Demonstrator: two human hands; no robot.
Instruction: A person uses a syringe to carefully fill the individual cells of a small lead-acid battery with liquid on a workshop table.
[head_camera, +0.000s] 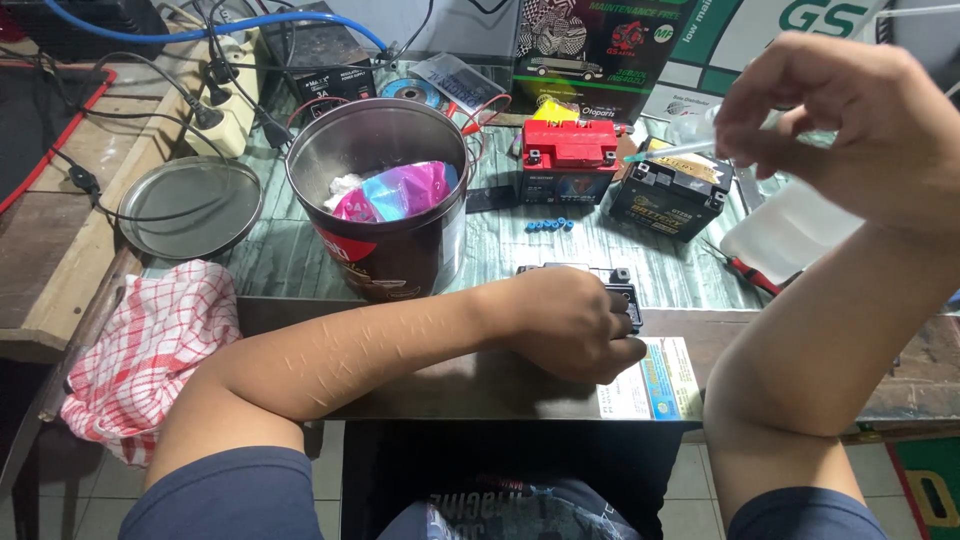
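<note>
Item: small black battery (622, 290), steadied under closed left hand (575, 325). Right hand (850, 115) pinched a thin clear tube (665, 152) overhead. Filling step judged underway; next, careful alignment with the battery's top.

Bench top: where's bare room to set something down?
Free: the mat strip between the metal can and red battery, and the dark board under the left hand. Crowded: the back edge with cables and boxes.
</note>
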